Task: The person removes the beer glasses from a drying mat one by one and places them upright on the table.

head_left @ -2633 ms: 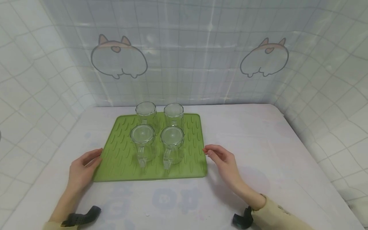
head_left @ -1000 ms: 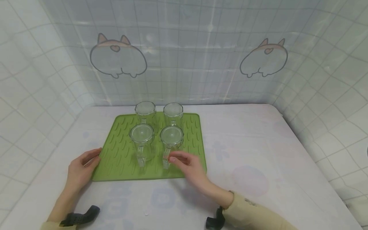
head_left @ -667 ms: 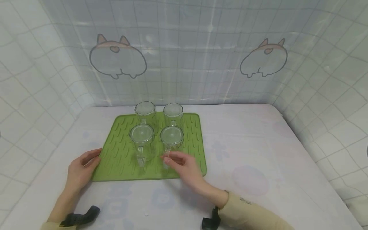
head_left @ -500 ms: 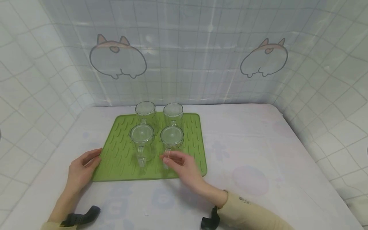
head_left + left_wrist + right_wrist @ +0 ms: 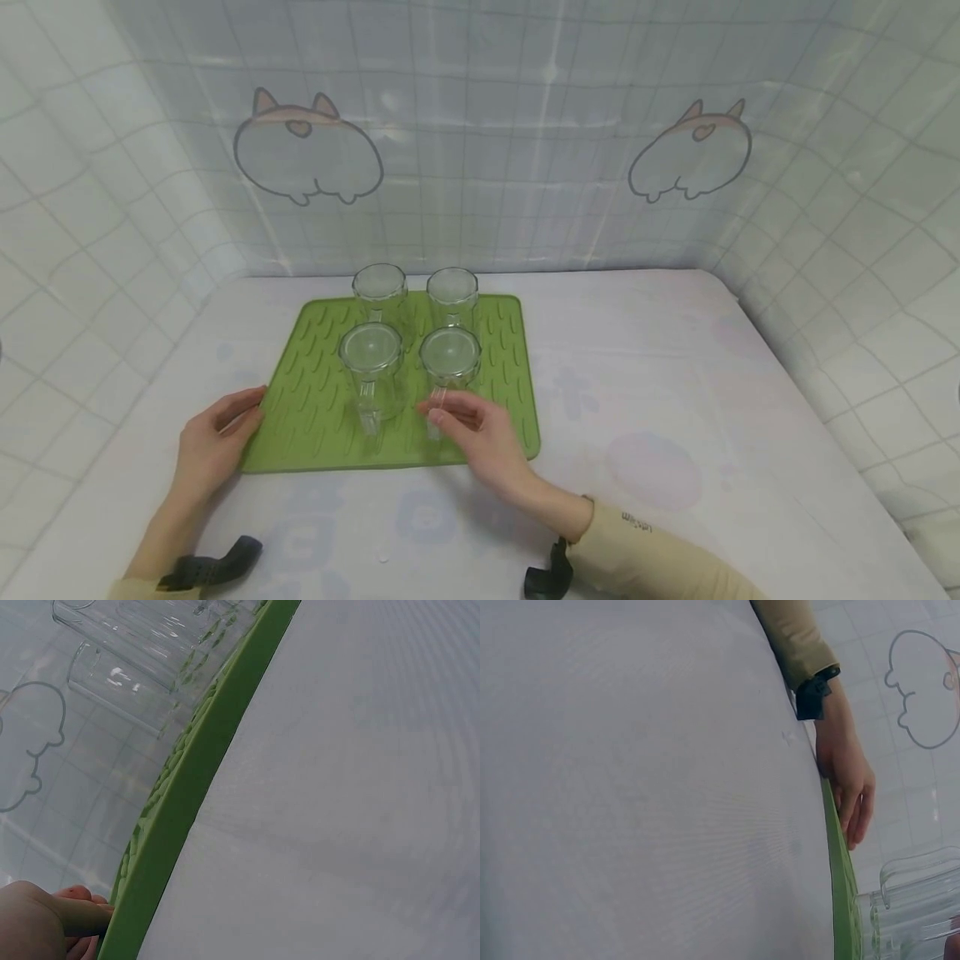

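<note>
The right hand (image 5: 483, 433) pinches the handle of the front-right glass mug (image 5: 451, 353) between thumb and fingers; the mug stands base-up on a green ridged mat (image 5: 315, 442). The left hand (image 5: 212, 442), loosely bent with thumb and forefinger apart, touches the mat's left edge. Beside the held mug, the front-left mug (image 5: 371, 348) is base-up too. The back-left mug (image 5: 379, 287) and back-right mug (image 5: 452, 289) stand behind, their way up unclear. The mat lies on a pale tabletop (image 5: 645, 350).

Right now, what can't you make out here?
Head view: part of the near right mug, behind the right hand; sleeve lettering, too small.
Left wrist view: left hand, cut off at left and bottom.
Right wrist view: right hand, mostly cut off at lower right.
</note>
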`<state>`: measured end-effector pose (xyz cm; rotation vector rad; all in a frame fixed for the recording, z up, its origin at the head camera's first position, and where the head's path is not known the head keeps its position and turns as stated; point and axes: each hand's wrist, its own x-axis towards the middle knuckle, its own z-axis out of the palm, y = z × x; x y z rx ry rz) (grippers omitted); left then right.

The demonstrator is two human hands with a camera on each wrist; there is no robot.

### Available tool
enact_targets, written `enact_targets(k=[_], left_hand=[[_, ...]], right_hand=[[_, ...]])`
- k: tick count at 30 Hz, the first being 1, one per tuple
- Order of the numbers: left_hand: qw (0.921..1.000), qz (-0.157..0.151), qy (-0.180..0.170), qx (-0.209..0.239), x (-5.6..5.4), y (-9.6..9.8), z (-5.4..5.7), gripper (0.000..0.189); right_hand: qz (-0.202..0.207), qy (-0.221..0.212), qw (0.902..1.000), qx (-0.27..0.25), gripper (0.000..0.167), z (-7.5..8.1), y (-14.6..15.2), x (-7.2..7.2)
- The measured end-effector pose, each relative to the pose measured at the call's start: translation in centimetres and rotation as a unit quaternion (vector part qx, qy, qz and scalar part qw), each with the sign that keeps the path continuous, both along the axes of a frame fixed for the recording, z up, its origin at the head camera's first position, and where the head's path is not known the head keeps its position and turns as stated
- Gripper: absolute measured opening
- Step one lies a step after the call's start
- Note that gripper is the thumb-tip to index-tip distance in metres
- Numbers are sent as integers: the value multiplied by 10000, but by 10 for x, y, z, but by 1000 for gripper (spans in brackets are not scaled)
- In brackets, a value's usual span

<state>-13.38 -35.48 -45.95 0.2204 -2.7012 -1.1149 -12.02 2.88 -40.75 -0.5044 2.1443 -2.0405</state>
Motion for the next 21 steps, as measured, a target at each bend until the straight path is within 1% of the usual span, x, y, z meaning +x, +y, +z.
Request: enact_targets(k=[5,13,21], left_hand=[[10000,3,-26,26,0,1,1,44],[10000,-72,45,36,-1,1,-1,44],[10000,12,-14,-47,-2,0,-2,44]], right_hand=[[-21,-19,10000,-79,29,1,0,0],[26,-45,9998,-191,24,2,1,0],[26,-20,9996,-268,24,2,5,2]])
